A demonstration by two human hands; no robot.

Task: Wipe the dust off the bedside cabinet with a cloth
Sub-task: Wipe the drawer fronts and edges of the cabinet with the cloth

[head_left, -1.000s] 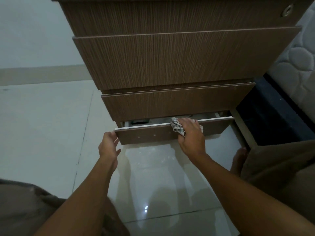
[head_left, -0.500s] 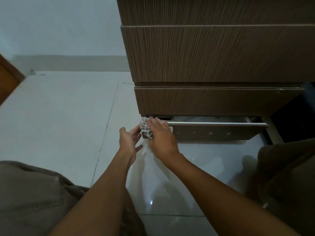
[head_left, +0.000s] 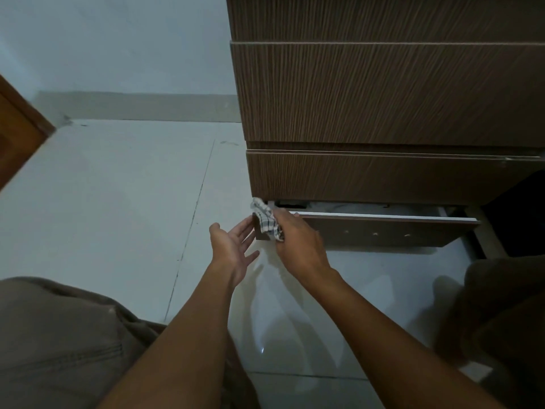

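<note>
The brown wood-grain bedside cabinet (head_left: 368, 93) fills the upper right. Its bottom drawer (head_left: 383, 230) is pulled partly out. My right hand (head_left: 298, 243) grips a checked cloth (head_left: 265, 219) and presses it against the drawer front's left end. My left hand (head_left: 233, 246) hovers just left of that corner, palm turned right, fingers straight and spread, with the fingertips near the drawer's left edge. It holds nothing. The drawer's inside is mostly hidden under the drawer above.
Pale glossy floor tiles (head_left: 118, 187) spread to the left and under my arms. A wooden door edge (head_left: 17, 134) stands at the far left. My knees in brown fabric (head_left: 59, 343) sit at the lower left and lower right. A dark gap lies right of the cabinet.
My right hand has slid the cloth leftward along the drawer's top edge, from its middle to its left corner. The view has swung left. My left hand stays open beside the corner.
</note>
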